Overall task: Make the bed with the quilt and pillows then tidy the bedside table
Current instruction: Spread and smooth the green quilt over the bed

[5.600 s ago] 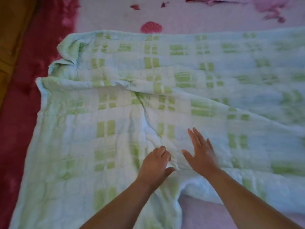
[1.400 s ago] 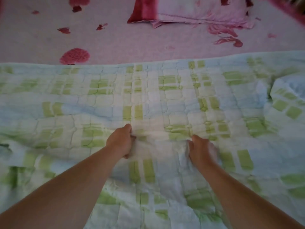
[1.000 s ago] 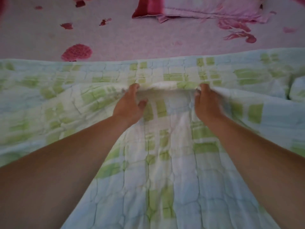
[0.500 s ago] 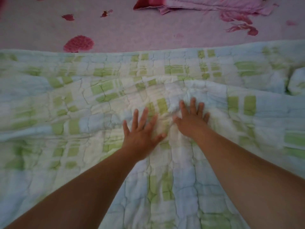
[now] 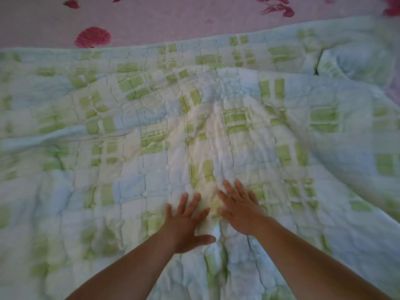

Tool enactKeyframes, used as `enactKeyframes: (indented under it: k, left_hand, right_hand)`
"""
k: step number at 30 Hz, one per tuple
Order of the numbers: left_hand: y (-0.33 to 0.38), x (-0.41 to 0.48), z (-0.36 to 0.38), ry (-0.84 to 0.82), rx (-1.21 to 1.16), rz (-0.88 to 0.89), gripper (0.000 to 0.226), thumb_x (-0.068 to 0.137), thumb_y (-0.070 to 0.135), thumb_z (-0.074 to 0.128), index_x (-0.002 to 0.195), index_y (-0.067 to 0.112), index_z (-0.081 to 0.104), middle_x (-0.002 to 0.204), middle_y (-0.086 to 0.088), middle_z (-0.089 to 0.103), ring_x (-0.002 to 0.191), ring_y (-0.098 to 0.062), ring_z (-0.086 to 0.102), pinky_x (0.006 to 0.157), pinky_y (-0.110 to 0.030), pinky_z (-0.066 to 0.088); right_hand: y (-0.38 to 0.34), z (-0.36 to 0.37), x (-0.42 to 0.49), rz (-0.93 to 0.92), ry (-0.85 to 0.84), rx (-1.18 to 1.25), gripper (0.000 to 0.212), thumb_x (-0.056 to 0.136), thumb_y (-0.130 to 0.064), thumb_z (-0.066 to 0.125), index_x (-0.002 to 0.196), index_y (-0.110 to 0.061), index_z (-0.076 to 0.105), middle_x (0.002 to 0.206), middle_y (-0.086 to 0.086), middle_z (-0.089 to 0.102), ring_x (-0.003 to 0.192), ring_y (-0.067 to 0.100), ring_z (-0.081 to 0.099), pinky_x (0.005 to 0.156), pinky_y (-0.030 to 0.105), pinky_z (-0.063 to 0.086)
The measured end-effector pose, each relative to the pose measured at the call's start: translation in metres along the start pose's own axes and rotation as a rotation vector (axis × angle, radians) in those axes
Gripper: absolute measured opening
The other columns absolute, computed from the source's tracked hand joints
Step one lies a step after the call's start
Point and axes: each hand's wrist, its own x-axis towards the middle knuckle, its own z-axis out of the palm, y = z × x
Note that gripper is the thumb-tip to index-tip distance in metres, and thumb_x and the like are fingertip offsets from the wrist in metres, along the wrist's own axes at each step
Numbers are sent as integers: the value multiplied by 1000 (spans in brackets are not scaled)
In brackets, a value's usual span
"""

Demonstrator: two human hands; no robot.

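Observation:
A pale blue, white and green checked quilt (image 5: 134,118) lies spread over most of the bed, still wrinkled in long folds. My left hand (image 5: 186,221) rests flat on it with fingers spread, near the lower middle. My right hand (image 5: 240,206) lies flat beside it, a little farther up, fingers apart. Neither hand grips the cloth. A bunched fold of the quilt (image 5: 350,61) rises at the far right. No pillow is in view.
Beyond the quilt's far edge runs the pink bed sheet (image 5: 173,20) with red flower prints (image 5: 93,36). A small patch of sheet (image 5: 394,92) shows at the right edge.
My hands grasped and lifted a fold, dropped it, then slid flat back toward me over the quilt. The view tilted down, so the pillow has left the top of the frame.

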Motion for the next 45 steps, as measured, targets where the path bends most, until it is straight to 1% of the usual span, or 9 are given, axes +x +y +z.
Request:
enactKeyframes:
  k: [16,22,24,26,29,33,36,39,45]
  left_hand:
    - [85,-96,124,0,-49,-111,114,66,74,66,151,39,0,154,1,-35,141,-31,-30,114,-62,3]
    - [120,-129,184,1,-56,-121,127,63,65,74,151,33,-11,150,-1,-42,138,-29,-36,114,-60,2]
    - [127,-135,194,15,-3,-127,127,67,59,76,151,31,-15,151,-2,-39,139,-31,-33,114,-59,4]
    - [128,-139,202,95,88,-130,121,70,50,77,152,30,-11,158,-4,-24,146,-35,-16,114,-56,17]
    - [123,-139,210,267,219,-60,108,54,24,85,142,26,24,141,-11,29,116,-35,50,77,-43,52]
    - [119,-133,213,379,189,-6,84,64,6,70,131,29,25,128,-6,31,96,-28,54,67,-38,51]
    - [122,-128,213,371,252,-5,75,80,31,67,136,28,16,142,-5,22,115,-28,42,84,-39,45]
    - [125,-125,212,379,281,11,74,80,10,61,141,26,22,144,-8,26,115,-31,44,81,-39,45]
    - [109,-125,203,302,262,222,49,49,9,84,93,18,63,87,-4,58,59,-20,59,41,-24,37]
  right_hand:
    - [18,97,-146,-102,-215,-128,64,100,-50,28,151,-37,-8,156,-9,-29,145,25,-23,118,52,1]
    - [41,139,-204,-185,-61,-159,80,97,-32,46,152,-28,-12,157,-4,-25,145,24,-23,120,45,-1]
    - [45,151,-219,-248,78,-215,91,85,-37,66,153,-17,8,162,5,0,148,29,2,118,42,14]
    - [49,160,-228,-318,209,-228,92,60,-40,85,137,-12,44,142,9,43,130,30,45,103,40,42]
    - [54,170,-228,-403,284,-233,74,46,-22,87,110,-19,49,110,0,53,95,23,56,77,33,51]
    - [65,174,-215,-372,286,-299,65,33,4,81,89,-21,60,88,-2,56,75,20,56,64,31,49]
    - [70,168,-209,-342,181,-310,52,59,3,76,103,-22,60,99,-2,58,92,21,58,77,31,46]
    - [67,163,-203,-322,110,-375,41,83,-1,60,118,-22,51,115,-1,54,107,21,51,84,29,38]
    - [93,138,-191,43,-6,-656,28,94,-7,46,114,-8,66,117,8,65,109,26,61,85,29,47]
